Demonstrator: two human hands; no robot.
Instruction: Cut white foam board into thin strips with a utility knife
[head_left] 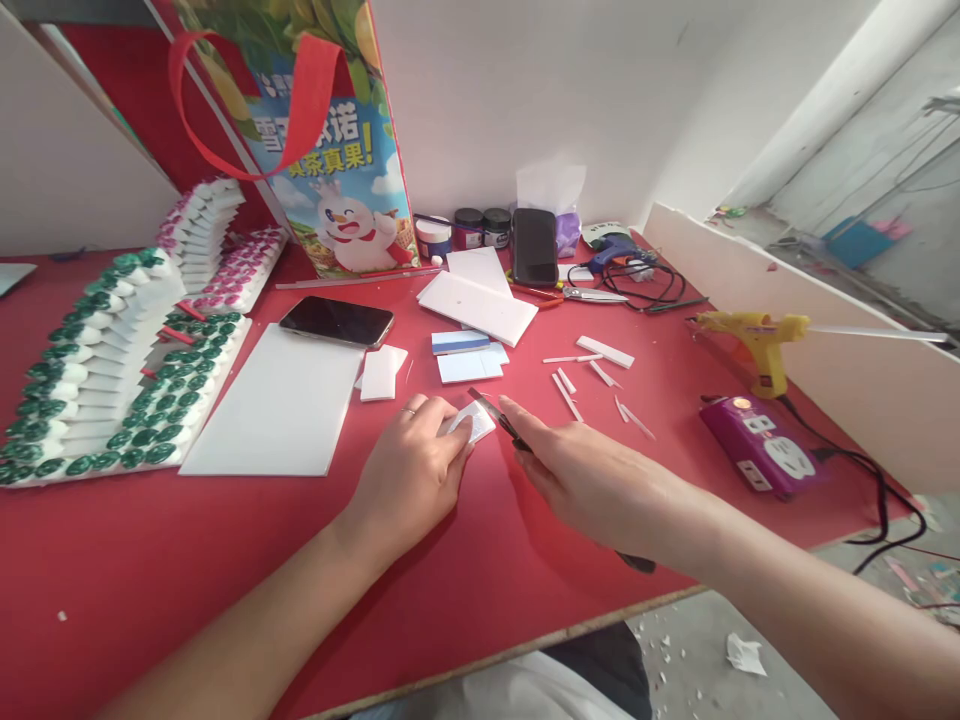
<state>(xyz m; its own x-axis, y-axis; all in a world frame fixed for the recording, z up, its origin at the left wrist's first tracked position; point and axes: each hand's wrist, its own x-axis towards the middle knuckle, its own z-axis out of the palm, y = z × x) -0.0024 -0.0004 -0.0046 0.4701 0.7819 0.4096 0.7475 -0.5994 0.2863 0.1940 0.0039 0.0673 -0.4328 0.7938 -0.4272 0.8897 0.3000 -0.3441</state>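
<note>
My left hand [416,460] presses a small white foam piece [480,420] against the red table, its fingers bent together over the piece. In my right hand [592,480] is a dark-handled cutter [495,412], gripped with the index finger along its top. The blade lies close to the right upper edge of the white piece; whether it touches cannot be made out. Just beyond the hands are small light-blue and white boards [470,365]. Thin white strips [568,395] are scattered to the right, and two small white rectangles [379,375] lie to the left.
On the red table [420,620] are a large white sheet [277,410], two phones [337,320], scissors [596,295], a yellow glue gun [765,345] and a purple power socket [765,445]. A decorated foam model [112,370] stands left; a colourful bag [330,150] stands behind.
</note>
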